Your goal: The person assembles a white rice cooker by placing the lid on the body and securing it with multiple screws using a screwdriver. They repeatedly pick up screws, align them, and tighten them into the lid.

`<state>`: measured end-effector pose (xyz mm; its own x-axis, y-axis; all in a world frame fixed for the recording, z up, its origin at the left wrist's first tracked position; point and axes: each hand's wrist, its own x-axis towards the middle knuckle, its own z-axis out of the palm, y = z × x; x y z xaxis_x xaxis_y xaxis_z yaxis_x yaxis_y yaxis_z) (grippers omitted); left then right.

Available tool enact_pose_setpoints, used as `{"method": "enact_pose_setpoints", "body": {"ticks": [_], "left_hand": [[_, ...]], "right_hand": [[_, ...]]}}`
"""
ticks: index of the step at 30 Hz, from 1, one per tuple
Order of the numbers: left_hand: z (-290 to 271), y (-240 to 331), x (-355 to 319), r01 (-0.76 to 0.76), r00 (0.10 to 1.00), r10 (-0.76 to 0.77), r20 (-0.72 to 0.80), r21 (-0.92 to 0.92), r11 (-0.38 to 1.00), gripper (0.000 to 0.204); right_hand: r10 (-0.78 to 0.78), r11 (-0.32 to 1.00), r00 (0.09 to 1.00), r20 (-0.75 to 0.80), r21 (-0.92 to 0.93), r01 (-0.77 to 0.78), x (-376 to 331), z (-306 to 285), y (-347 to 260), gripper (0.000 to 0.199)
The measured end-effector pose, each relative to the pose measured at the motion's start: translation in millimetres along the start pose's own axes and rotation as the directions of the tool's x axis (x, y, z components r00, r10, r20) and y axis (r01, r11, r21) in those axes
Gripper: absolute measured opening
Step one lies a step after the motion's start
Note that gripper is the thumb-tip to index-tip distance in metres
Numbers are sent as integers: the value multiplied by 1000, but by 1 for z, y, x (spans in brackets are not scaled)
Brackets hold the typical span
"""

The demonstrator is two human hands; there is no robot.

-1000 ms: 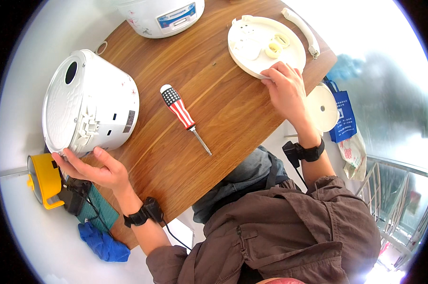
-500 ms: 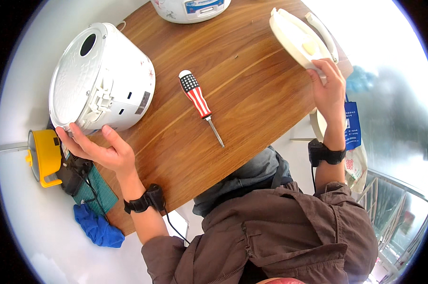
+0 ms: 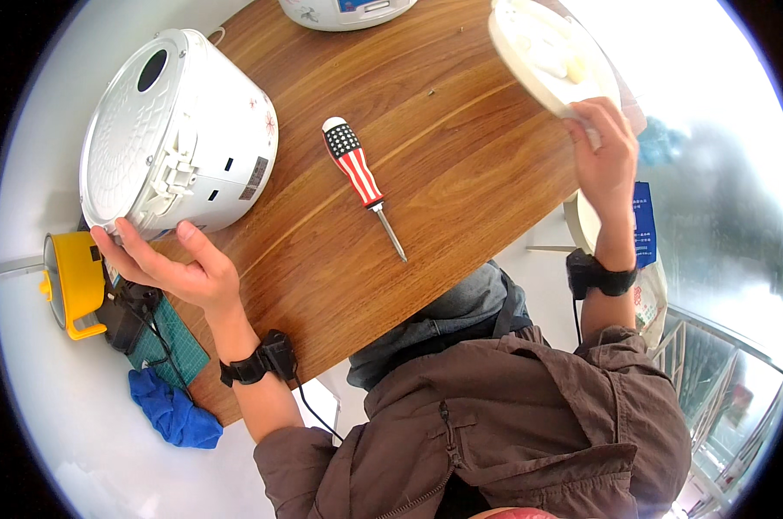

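Observation:
A white rice cooker body lies on its side at the left of the wooden table, its underside facing the camera. My left hand presses against its lower edge with fingers spread. My right hand grips the rim of a white round lid-like plate at the table's right edge and holds it tilted up off the wood. A screwdriver with a red, white and blue striped handle lies between the two, tip toward me.
Another white appliance stands at the table's far edge. On the floor at the left are a yellow tool, a green mat and a blue cloth. A white round stool stands below the right edge.
My right hand has taken the white plate by its rim and lifted it off the table toward the right edge. My left hand stays on the cooker.

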<state>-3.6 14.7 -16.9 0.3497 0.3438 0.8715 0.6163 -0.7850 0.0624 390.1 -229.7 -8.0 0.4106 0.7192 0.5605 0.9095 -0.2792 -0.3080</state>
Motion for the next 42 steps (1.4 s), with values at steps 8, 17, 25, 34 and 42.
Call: {"method": "enact_pose_setpoints", "body": {"ticks": [8, 17, 25, 34, 42], "left_hand": [[3, -1, 0, -13, 1000, 13, -1, 12, 1000, 61], [2, -4, 1, -62, 998, 59, 32, 123, 990, 61], [8, -5, 1, -90, 996, 89, 15, 88, 992, 59], [0, -14, -4, -19, 999, 14, 39, 110, 994, 63], [3, -12, -13, 90, 989, -101, -107, -103, 991, 72]], "right_hand": [[-91, 995, 994, 66, -39, 94, -40, 35, -21, 14], [-104, 994, 990, 90, 18, 103, -52, 40, -24, 25], [98, 993, 978, -186, -40, -108, -54, 18, 6, 25], [161, 986, 979, -123, 56, -155, -56, 16, -12, 22], [-60, 996, 998, 8, 70, 60, -50, 33, -55, 24]]}}
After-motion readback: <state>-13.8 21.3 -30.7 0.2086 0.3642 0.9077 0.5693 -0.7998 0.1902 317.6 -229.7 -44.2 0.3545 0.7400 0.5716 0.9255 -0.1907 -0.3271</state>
